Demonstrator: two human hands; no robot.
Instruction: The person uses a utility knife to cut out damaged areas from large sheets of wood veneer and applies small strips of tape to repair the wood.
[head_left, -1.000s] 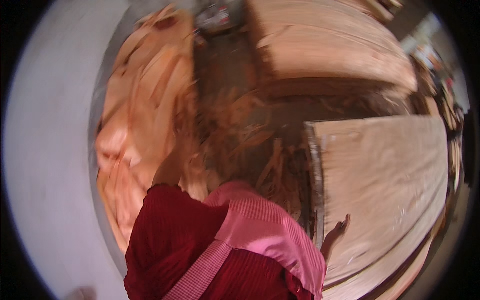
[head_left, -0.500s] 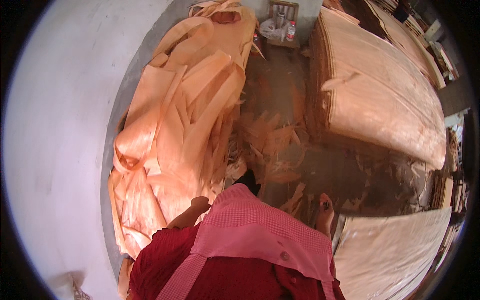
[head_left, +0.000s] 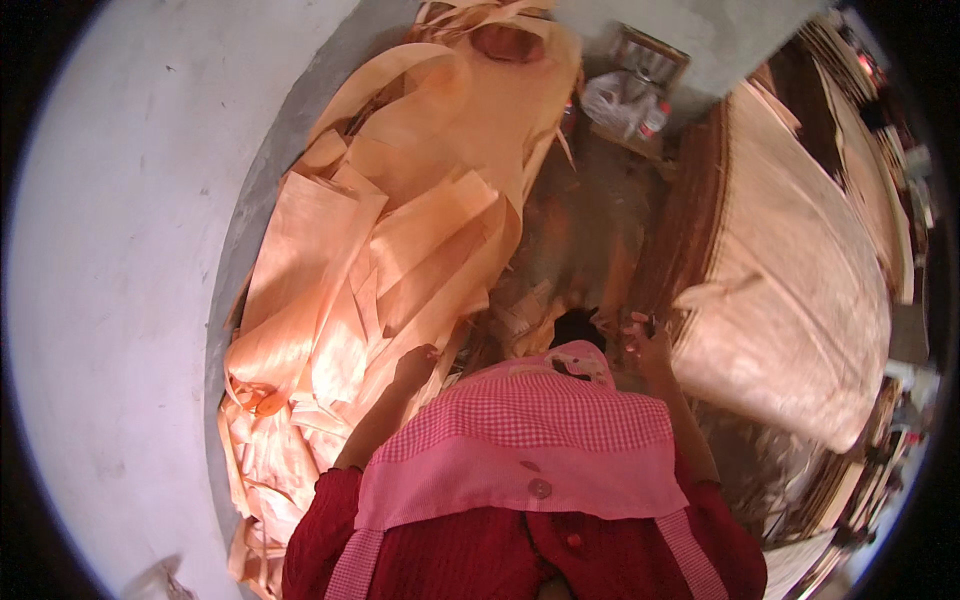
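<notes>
My left hand [head_left: 419, 364] is low at my left side, in front of the heap of thin wood veneer sheets [head_left: 428, 228]. Its fingers look dim and partly turned away, so their closure is unclear. On the other side, my right hand [head_left: 646, 342] is raised in front of me with curled fingers around a small dark object [head_left: 650, 325] whose kind I cannot make out. That hand is nearest to the tall stack of veneer sheets [head_left: 790, 290] on the right. Pale curled strips and a rolled loop lie over the left heap.
A narrow floor passage [head_left: 590, 215] with veneer scraps runs between heap and stack. At its far end, a small stand [head_left: 628, 138] bears a plastic bag [head_left: 612, 100] and a bottle with a red cap [head_left: 655, 119]. A white wall [head_left: 130, 250] borders the left.
I have advanced along the passage, and the view has turned, shifting the far stand and right stack rightward. Both hands appear higher in the picture; the right still grips the small dark object.
</notes>
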